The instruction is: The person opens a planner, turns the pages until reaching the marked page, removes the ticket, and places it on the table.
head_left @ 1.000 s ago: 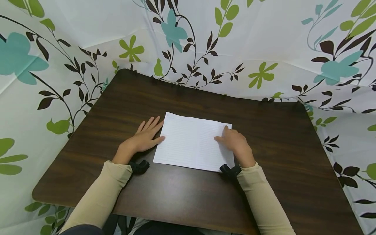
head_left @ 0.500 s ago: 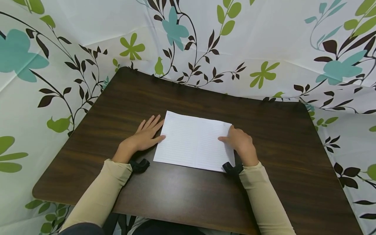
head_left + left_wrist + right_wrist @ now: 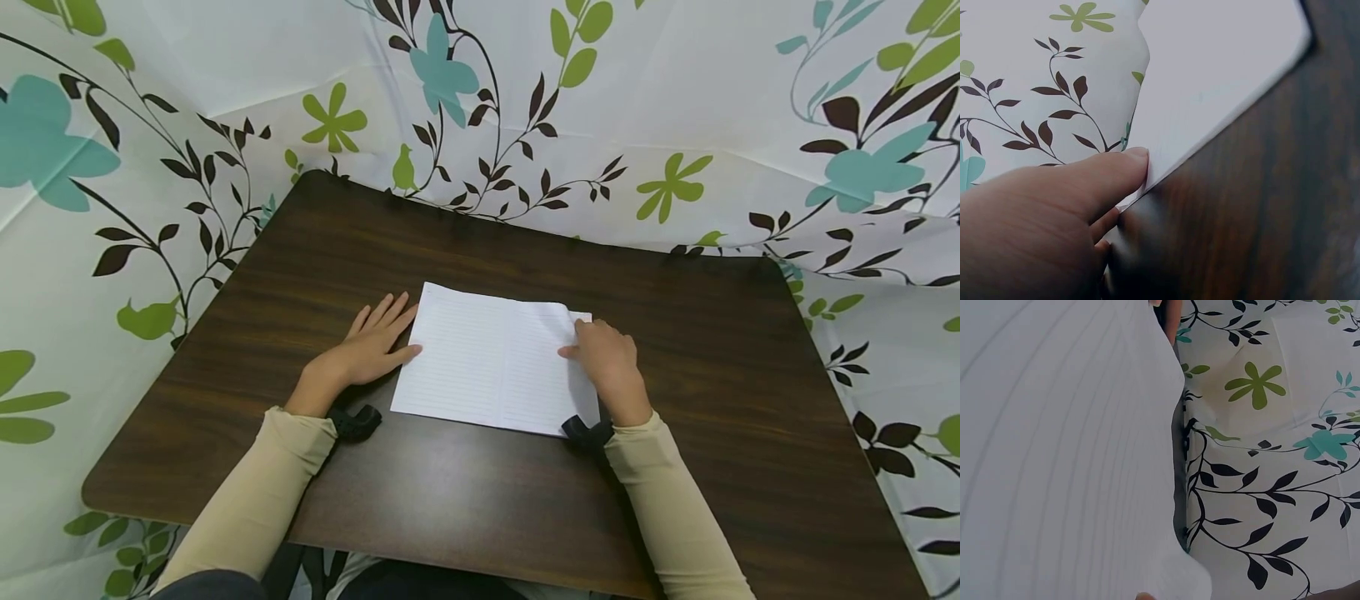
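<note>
An open notebook (image 3: 465,358) with white ruled pages lies on the dark wooden table, a fold down its middle. My left hand (image 3: 366,354) lies flat with fingers spread beside its left edge, the thumb touching that edge. In the left wrist view, the thumb (image 3: 1110,178) rests over the notebook's corner. My right hand (image 3: 609,367) is at the right edge, fingers bent, thumb on the ruled side, pinching the top page (image 3: 551,333). That page's upper right corner curls up, showing another sheet beneath. The right wrist view shows the page (image 3: 1085,456) bowed, one fingertip at the bottom.
The dark wooden table (image 3: 420,492) surrounds the notebook on every side. A white curtain (image 3: 712,83) with leaf and flower prints hangs behind and at both sides. Black wrist straps (image 3: 356,423) sit at both sleeve cuffs.
My right hand slid right to the notebook's edge, then slightly back left. The page's upper right corner has lifted and curled, uncovering the sheet below. The left hand stays in place.
</note>
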### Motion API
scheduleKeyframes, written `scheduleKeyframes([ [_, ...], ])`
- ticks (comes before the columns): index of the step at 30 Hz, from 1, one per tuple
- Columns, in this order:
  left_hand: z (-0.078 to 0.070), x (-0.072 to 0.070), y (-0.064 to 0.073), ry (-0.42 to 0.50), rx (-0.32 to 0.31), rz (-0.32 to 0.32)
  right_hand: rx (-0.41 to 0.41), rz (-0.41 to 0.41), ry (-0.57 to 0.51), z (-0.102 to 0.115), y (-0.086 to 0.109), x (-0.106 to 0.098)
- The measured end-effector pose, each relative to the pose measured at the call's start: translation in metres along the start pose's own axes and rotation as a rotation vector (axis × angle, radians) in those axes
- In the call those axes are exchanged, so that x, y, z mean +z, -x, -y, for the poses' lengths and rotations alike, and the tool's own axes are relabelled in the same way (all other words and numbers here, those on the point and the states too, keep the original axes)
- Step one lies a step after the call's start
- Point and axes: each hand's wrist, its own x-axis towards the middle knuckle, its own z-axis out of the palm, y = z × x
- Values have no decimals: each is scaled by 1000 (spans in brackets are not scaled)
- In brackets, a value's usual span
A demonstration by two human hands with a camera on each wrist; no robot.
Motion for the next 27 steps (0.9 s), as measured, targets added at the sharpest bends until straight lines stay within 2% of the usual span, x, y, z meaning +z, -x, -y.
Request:
scheduleKeyframes([
  [6, -2, 0, 4, 11, 4, -1, 14, -2, -50, 2, 0, 1],
  [15, -2, 1, 6, 22, 7, -3, 2, -70, -64, 6, 5, 2],
  [21, 0, 2, 3, 17, -5, -2, 32, -112, -69, 8, 6, 2],
  [24, 1, 1, 2, 9, -10, -2, 57, -110, -91, 7, 4, 1],
  [27, 1, 1, 0, 7, -8, -3, 72, -72, -144, 5, 1, -2],
])
